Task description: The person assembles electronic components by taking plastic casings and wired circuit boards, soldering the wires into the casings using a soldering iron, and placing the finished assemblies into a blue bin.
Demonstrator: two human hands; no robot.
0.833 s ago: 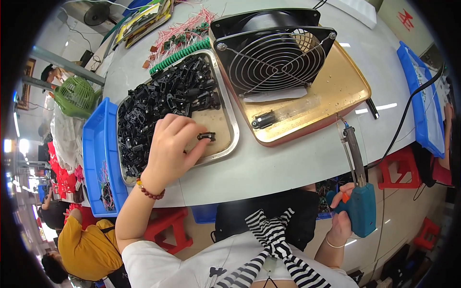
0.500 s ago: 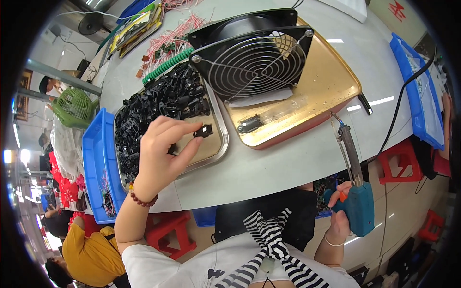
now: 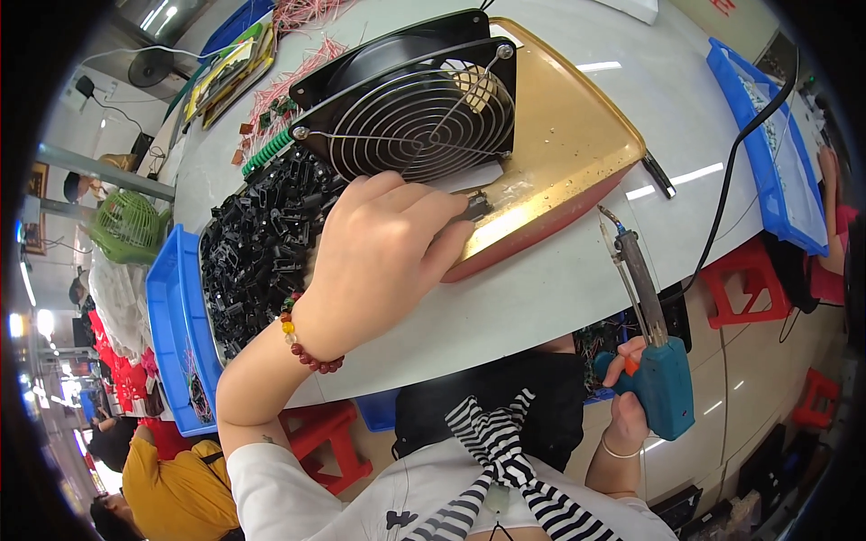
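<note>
Two bare hands are at work in the head view, and the left hand (image 3: 383, 257) has left the heap of black plastic housings (image 3: 262, 243), where it was pinching one a moment ago, and come across to the gold tray (image 3: 573, 126) on the white desk (image 3: 505, 311). Its forearm rises from the lower left, back of the hand up, index finger and thumb reaching right. Just at those fingertips, on the tray before the black axial fan (image 3: 419, 140), sits a black housing (image 3: 478, 206), partly covered; I can't tell whether the fingers grip it or only touch it. Its long axis slants away to the right. The right hand (image 3: 630, 401), as before, wraps its fingers round the teal soldering gun (image 3: 669, 388), which points away from the wearer, leaning left, its tip just off the tray.
</note>
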